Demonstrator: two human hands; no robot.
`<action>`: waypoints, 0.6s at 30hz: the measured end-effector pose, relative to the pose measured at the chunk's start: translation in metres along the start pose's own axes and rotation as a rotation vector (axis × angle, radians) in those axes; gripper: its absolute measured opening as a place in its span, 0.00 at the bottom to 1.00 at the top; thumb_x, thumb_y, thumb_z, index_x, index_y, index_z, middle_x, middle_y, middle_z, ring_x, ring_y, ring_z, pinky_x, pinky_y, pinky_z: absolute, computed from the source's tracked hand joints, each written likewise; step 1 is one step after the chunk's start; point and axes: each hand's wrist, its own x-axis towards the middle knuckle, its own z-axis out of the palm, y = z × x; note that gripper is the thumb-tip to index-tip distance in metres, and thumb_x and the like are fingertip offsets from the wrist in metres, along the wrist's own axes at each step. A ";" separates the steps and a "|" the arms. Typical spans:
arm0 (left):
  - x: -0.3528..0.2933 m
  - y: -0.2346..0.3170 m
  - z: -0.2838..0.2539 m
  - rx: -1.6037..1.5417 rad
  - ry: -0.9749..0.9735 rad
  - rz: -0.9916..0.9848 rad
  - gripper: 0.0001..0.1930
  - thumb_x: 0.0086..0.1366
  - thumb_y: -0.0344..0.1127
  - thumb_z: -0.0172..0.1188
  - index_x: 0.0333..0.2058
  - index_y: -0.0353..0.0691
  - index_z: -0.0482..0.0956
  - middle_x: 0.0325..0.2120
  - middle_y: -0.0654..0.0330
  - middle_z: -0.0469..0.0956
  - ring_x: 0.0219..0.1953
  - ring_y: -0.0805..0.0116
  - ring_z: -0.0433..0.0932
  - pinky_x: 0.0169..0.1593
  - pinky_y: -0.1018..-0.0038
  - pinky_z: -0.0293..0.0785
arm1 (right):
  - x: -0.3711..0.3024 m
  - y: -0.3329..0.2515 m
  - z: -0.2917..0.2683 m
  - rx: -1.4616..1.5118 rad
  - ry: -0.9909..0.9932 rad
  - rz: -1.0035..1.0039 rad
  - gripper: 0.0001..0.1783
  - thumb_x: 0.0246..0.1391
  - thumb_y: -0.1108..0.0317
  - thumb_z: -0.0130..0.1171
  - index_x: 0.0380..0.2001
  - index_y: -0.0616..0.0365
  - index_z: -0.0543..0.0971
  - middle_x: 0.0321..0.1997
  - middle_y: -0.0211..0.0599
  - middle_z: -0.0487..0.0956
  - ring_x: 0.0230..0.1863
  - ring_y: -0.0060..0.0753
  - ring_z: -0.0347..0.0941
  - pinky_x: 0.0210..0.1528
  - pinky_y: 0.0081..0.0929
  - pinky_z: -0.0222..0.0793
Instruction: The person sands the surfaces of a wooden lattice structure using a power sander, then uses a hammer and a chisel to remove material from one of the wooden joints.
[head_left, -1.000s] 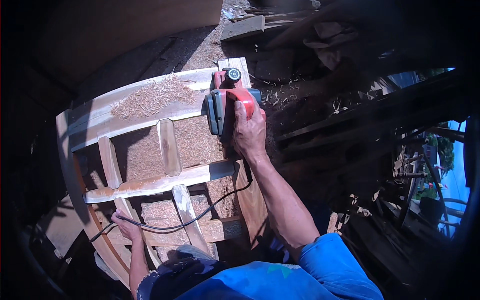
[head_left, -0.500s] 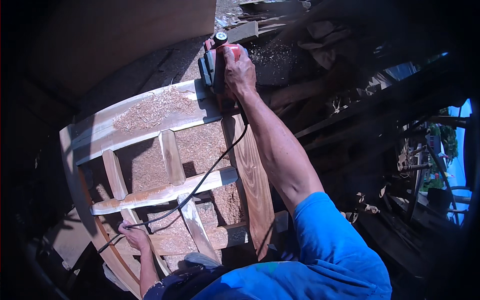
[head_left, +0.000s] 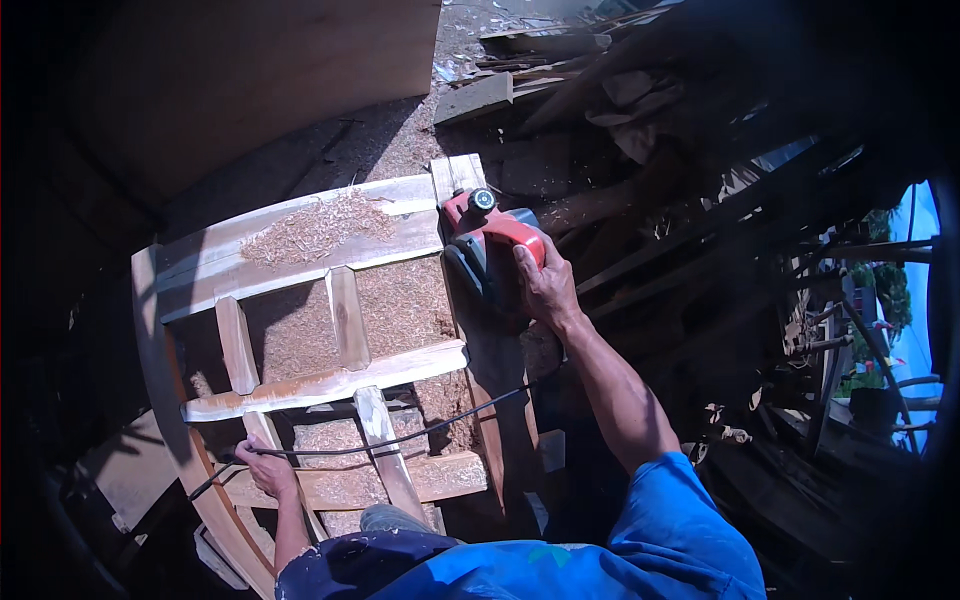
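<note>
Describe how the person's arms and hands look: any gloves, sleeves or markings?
The left hand and right hand are both ungloved, and no watch or band shows. The forearms are uncovered. The right sleeve is short and bright blue; the left sleeve looks dark navy, perhaps partly from shade.

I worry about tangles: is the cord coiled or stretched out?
Stretched out: the black cord runs in one gentle curve from the left hand across the wooden frame.
</note>
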 end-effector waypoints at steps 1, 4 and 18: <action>-0.005 0.006 -0.006 0.000 -0.006 -0.005 0.18 0.76 0.55 0.41 0.50 0.48 0.61 0.40 0.37 0.80 0.42 0.28 0.77 0.41 0.40 0.66 | -0.006 0.002 -0.014 0.026 -0.054 0.031 0.27 0.63 0.50 0.57 0.59 0.55 0.73 0.48 0.53 0.81 0.49 0.57 0.80 0.51 0.42 0.75; -0.009 0.006 -0.009 -0.074 0.040 0.074 0.21 0.75 0.57 0.41 0.52 0.47 0.60 0.40 0.36 0.80 0.42 0.28 0.77 0.42 0.41 0.67 | 0.005 0.007 -0.035 0.038 -0.143 -0.013 0.29 0.57 0.54 0.66 0.57 0.57 0.74 0.49 0.49 0.81 0.50 0.49 0.80 0.53 0.38 0.75; -0.011 0.009 -0.005 -0.045 0.061 0.080 0.29 0.71 0.61 0.50 0.59 0.46 0.61 0.43 0.36 0.79 0.44 0.31 0.77 0.45 0.44 0.69 | 0.113 -0.016 -0.005 -0.060 -0.513 -0.293 0.24 0.47 0.66 0.67 0.50 0.54 0.80 0.44 0.45 0.81 0.46 0.47 0.79 0.53 0.36 0.72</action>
